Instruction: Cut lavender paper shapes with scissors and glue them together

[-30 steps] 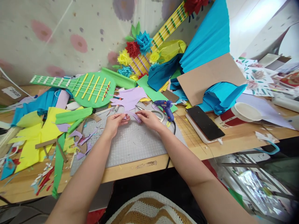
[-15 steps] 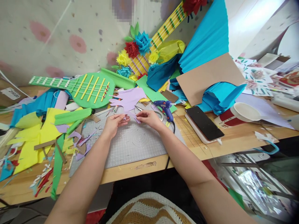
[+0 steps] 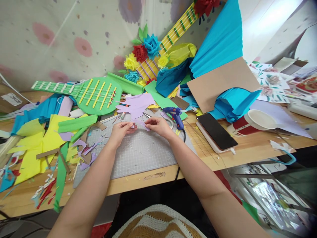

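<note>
Between my two hands is a small piece of purple paper (image 3: 140,123), held above the grey cutting mat (image 3: 148,152). My left hand (image 3: 123,131) pinches its left side between thumb and finger, the other fingers curled loosely. On the right edge my right hand (image 3: 158,126) pinches the same piece. A larger purple sheet (image 3: 137,103) with cut edges lies just beyond. Scissors (image 3: 146,115) rest behind my right hand, partly hidden by it. The blue glue gun (image 3: 174,115) lies to the right of that hand, its black cord running off the front edge.
Paper scraps in yellow (image 3: 52,135), green and purple cover the left side. A green paper guitar (image 3: 97,96) and a yellow one (image 3: 148,67) with paper flowers stand behind. At right are a phone (image 3: 218,131), a paper cup (image 3: 250,123), brown cardboard (image 3: 220,84) and blue crepe paper (image 3: 220,39).
My left hand has shifted very slightly to the right, towards my right hand. Both hands still pinch the purple paper, and the other things have stayed put.
</note>
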`<action>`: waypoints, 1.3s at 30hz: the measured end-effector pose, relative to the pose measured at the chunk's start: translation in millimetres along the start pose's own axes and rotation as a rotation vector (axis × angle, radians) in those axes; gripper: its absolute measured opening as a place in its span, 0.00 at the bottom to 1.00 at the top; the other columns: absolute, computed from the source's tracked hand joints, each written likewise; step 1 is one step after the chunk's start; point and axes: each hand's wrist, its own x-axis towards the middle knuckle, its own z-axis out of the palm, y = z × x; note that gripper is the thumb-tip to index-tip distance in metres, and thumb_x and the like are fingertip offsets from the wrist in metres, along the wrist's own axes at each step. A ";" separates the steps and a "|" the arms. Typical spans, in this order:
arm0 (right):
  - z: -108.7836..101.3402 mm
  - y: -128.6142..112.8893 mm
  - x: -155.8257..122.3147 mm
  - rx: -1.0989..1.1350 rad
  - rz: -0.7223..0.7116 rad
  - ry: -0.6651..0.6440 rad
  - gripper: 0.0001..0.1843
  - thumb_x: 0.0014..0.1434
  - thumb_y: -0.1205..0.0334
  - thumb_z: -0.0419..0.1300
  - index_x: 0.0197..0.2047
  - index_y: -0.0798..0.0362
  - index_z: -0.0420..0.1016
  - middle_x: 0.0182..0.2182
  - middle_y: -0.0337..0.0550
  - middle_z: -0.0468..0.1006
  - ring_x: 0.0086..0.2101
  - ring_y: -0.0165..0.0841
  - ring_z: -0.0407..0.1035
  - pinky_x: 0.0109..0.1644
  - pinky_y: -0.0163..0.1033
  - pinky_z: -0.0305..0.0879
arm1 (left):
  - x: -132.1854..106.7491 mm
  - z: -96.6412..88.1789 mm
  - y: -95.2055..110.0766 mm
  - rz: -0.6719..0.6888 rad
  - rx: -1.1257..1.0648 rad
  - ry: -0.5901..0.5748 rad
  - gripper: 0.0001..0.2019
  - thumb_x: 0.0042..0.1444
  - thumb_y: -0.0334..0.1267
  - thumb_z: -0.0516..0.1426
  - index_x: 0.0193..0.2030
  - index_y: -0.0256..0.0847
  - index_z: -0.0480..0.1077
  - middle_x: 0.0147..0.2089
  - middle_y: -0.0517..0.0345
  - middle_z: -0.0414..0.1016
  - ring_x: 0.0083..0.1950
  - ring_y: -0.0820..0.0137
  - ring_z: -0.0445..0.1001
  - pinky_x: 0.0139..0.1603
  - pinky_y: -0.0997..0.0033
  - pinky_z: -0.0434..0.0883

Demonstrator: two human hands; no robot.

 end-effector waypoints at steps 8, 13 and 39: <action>-0.8 -5.1 -6.0 -0.101 -0.109 -0.097 0.09 0.46 0.62 0.60 0.32 0.56 0.74 0.24 0.38 0.74 0.25 0.25 0.65 0.31 0.32 0.60 | -0.2 -2.8 -0.1 0.059 -0.011 -0.103 0.21 0.35 0.45 0.66 0.36 0.35 0.74 0.36 0.51 0.78 0.38 0.64 0.76 0.39 0.66 0.73; 4.7 -3.3 -7.7 -0.156 -0.206 -0.088 0.08 0.48 0.63 0.58 0.32 0.56 0.74 0.26 0.38 0.75 0.27 0.25 0.66 0.32 0.31 0.60 | 0.2 -1.5 -3.4 0.030 0.034 -0.127 0.21 0.31 0.45 0.67 0.33 0.35 0.74 0.33 0.51 0.78 0.36 0.64 0.76 0.35 0.67 0.73; -32.0 -11.1 -11.3 -0.544 -0.144 -0.048 0.15 0.53 0.53 0.54 0.41 0.53 0.62 0.33 0.41 0.72 0.31 0.31 0.65 0.34 0.35 0.57 | 15.7 -29.7 -0.8 0.326 0.069 -0.053 0.14 0.37 0.41 0.65 0.31 0.38 0.72 0.29 0.59 0.74 0.32 0.72 0.73 0.41 0.69 0.71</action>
